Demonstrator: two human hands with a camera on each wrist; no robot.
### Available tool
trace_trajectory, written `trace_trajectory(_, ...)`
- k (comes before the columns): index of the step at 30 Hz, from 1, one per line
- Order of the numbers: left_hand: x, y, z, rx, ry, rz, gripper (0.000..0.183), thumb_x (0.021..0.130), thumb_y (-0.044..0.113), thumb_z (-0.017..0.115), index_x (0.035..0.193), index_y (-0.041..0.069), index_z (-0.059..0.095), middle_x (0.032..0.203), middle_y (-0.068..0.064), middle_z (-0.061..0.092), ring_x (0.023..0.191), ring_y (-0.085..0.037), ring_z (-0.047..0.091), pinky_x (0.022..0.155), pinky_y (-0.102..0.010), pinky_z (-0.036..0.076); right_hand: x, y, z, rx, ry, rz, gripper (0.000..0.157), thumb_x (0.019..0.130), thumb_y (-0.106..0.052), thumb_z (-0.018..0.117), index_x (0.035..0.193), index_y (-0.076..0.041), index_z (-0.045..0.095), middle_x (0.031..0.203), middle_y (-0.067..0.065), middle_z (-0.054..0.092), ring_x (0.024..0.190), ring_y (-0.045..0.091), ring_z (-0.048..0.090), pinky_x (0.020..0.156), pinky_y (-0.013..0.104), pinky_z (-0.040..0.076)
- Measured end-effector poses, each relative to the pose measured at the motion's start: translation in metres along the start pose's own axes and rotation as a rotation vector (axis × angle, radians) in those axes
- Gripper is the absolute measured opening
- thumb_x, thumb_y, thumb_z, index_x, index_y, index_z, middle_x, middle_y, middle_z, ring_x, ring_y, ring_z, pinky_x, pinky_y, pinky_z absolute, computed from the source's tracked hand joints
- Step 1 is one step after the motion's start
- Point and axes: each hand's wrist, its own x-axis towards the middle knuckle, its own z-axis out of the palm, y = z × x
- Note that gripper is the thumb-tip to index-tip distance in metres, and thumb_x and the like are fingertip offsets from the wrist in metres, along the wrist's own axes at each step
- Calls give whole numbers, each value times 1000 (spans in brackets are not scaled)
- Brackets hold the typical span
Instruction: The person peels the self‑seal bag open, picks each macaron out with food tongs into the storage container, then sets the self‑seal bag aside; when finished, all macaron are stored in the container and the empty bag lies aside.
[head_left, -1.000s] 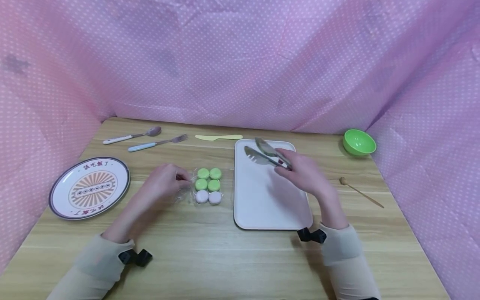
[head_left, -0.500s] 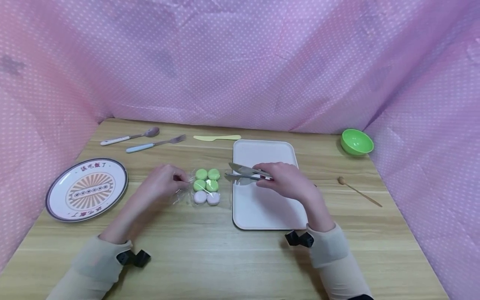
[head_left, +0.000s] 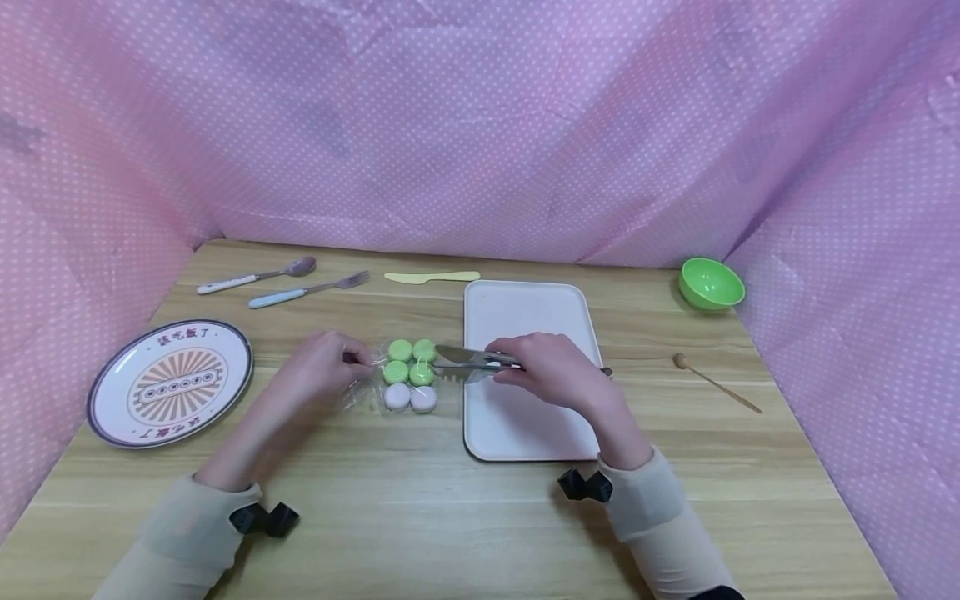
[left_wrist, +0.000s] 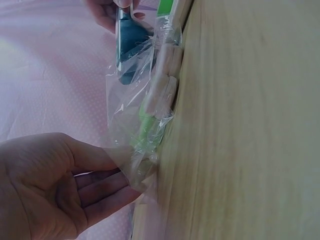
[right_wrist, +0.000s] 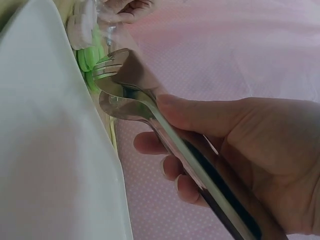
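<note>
Several macarons (head_left: 396, 372), green ones and lilac ones in two columns, lie in a clear plastic wrapper (left_wrist: 127, 95) at the middle of the table. My left hand (head_left: 322, 365) pinches the wrapper's left edge between thumb and fingers, as the left wrist view also shows. Metal food tongs (right_wrist: 167, 132), with one slotted, fork-like tip and one smooth tip, are gripped in my right hand (head_left: 551, 371). Over the left rim of the white tray (head_left: 532, 425), the tongs point left, their parted tips right at the right-hand green macarons. No macaron shows between the tips.
An oval patterned plate (head_left: 171, 383) stands at the left. Along the back lie a spoon (head_left: 258, 275), a fork (head_left: 307, 290) and a yellow knife (head_left: 431, 277). A green bowl (head_left: 711, 283) and a wooden honey dipper (head_left: 716, 383) are at the right. Pink dotted cloth (head_left: 480, 125) surrounds the table.
My right hand has moved left and down, bringing the tongs from over the tray to the macarons. My left hand has kept its pinch on the wrapper.
</note>
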Motion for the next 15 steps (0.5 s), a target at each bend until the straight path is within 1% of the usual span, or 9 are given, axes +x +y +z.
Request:
trace_trajectory(5, 0, 0, -1, 2, -2, -7, 5, 82, 19, 71, 82, 22, 74, 85, 4, 72, 82, -15, 61, 78, -38, 48, 3, -5, 3, -26, -17, -14, 27, 87, -34, 66, 113, -27, 64, 87, -17, 64, 72, 6, 54, 66, 30, 46)
trace_trajectory(9, -1, 0, -2, -1, -6, -9, 4, 82, 21, 71, 83, 23, 74, 85, 4, 72, 83, -15, 61, 79, -39, 48, 1, -7, 1, -34, -22, -13, 25, 86, -34, 67, 110, -27, 65, 83, -17, 62, 68, 6, 51, 61, 28, 43)
trace_trajectory(12, -1, 1, -2, -4, -8, -15, 4, 81, 21, 71, 83, 23, 74, 85, 5, 72, 83, -15, 61, 79, -38, 48, -1, -8, -1, -34, -13, -8, 25, 85, -33, 68, 109, -27, 65, 83, -18, 62, 68, 6, 51, 62, 28, 43)
trace_trajectory(15, 0, 0, -2, -1, -7, -9, 5, 82, 19, 71, 82, 22, 74, 85, 4, 72, 83, -16, 61, 79, -39, 48, 0, -11, 0, -39, -11, -23, 22, 86, -33, 67, 107, -28, 65, 83, -18, 62, 68, 5, 51, 61, 27, 43)
